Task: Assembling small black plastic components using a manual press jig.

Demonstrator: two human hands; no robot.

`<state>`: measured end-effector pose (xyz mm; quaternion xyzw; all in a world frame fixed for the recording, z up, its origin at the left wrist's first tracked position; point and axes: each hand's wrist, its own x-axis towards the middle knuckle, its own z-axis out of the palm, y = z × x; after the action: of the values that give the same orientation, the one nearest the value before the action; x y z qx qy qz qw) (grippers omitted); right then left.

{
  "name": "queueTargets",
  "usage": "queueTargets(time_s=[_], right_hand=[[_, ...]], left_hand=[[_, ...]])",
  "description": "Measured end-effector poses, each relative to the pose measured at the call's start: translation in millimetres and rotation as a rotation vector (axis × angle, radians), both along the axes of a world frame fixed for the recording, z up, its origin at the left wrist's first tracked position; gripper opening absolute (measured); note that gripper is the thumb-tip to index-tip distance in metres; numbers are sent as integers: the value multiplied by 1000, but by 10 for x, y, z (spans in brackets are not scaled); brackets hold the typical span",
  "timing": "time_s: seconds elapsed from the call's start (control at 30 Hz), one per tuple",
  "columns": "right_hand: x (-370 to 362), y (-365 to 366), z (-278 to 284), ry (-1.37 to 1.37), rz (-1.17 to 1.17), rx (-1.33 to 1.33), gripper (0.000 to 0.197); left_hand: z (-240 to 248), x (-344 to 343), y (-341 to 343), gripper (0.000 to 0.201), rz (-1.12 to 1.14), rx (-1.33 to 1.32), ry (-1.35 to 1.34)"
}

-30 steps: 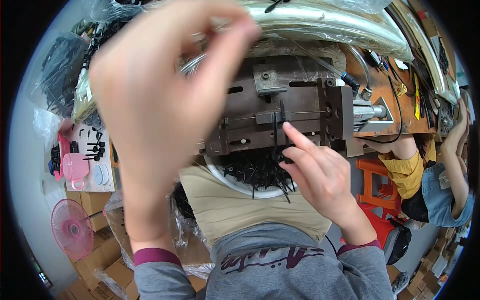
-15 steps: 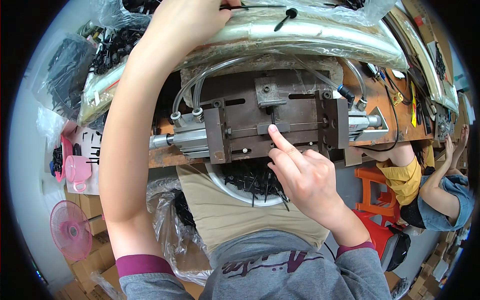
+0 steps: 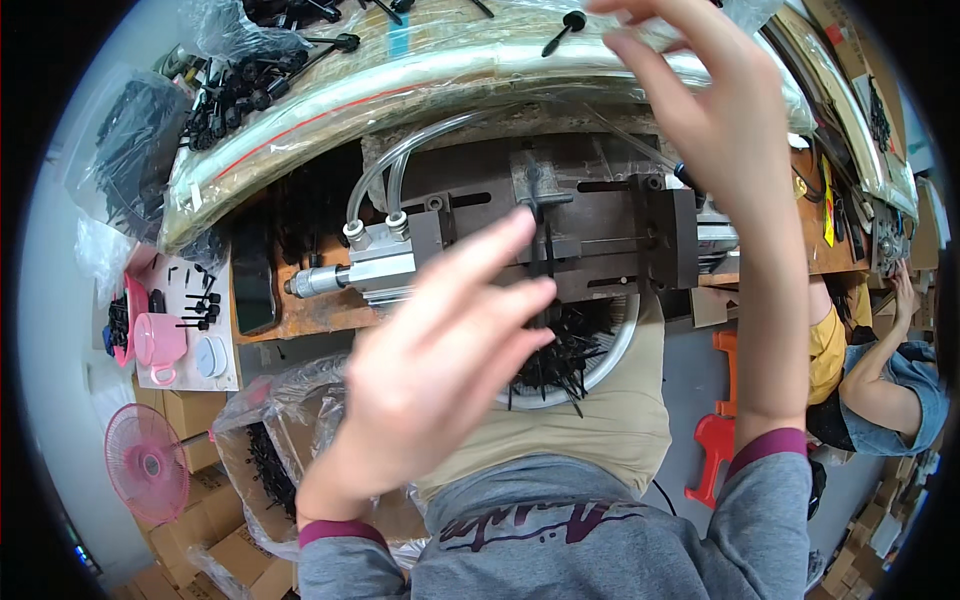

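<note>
My left hand (image 3: pixel 430 350), blurred by motion, reaches over the front of a dark metal clamping fixture (image 3: pixel 485 240), its fingers stretched out and apart. At its fingertips is a slim black part with a crosspiece (image 3: pixel 545 262), upright across the middle of the fixture; no finger visibly wraps it. My right hand (image 3: pixel 715 95) is up at the far right side, open, thumb and fingers spread. Just left of its thumb, a black knob-ended part (image 3: pixel 565 34) lies on a plastic-wrapped ledge (image 3: pixel 400 85). Below the fixture, a white tub (image 3: pixel 622 350) holds many black parts.
Clear air hoses (image 3: pixel 372 180) run to the fixture's cylinders. More black parts (image 3: pixel 240 100) lie heaped at the far left. On the left stand a pink cup (image 3: pixel 158 340) and a pink fan (image 3: pixel 147 462). A co-worker (image 3: pixel 870 385) sits at the right beside a red stool (image 3: pixel 712 450).
My left hand has come down from the far ledge to the fixture. My right hand has lifted off the fixture's centre and moved up to the far right. The view has shifted slightly.
</note>
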<state>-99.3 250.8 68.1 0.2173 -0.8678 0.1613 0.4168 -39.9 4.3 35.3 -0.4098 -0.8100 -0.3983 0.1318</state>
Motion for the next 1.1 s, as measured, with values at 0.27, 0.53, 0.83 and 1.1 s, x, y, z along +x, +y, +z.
queueTargets(time_s=[0.27, 0.53, 0.83, 1.1], right_hand=[[-567, 229, 166, -709, 169, -109, 22], [-34, -30, 167, -399, 60, -270, 13], [741, -83, -22, -757, 305, -895, 31], [1265, -271, -635, -452, 126, -242, 29]], left_hand=[[-602, 300, 230, 26, 93, -210, 129], [-589, 216, 292, 26, 145, -285, 166], [-553, 200, 282, 26, 135, -297, 134], [28, -94, 74, 22, 116, -91, 60]])
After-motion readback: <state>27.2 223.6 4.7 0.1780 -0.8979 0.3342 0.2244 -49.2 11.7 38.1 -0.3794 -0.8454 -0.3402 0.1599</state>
